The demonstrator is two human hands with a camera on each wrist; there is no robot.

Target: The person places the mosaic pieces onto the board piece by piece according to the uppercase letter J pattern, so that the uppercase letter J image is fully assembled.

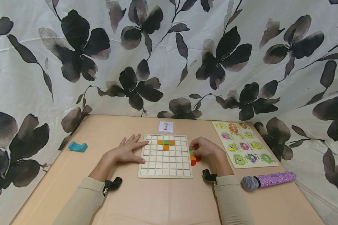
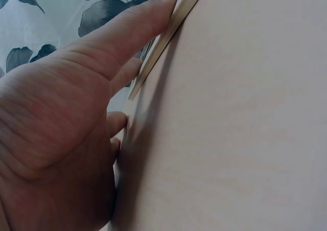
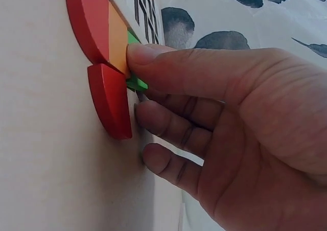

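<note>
A purple microphone [image 1: 273, 179] lies at the near right of the desk [image 1: 157, 203]. Beyond it, a person's right hand [image 1: 209, 148] has its grip pinched on a green piece [image 3: 137, 83], just beside an orange piece [image 3: 118, 44] and red pieces [image 3: 110, 103], at the right edge of a gridded board [image 1: 166, 164]. The left hand [image 1: 125, 151] has its grip apart, fingers spread, touching the board's left edge. Three orange tiles [image 1: 166, 147] and one green tile [image 1: 166, 142] form a T on the board. Farther left sits a blue block [image 1: 78, 147]; farther right, a fruit sheet [image 1: 243, 142]; behind the board, a card [image 1: 170, 127]; last, floral cloth [image 1: 169, 53].
</note>
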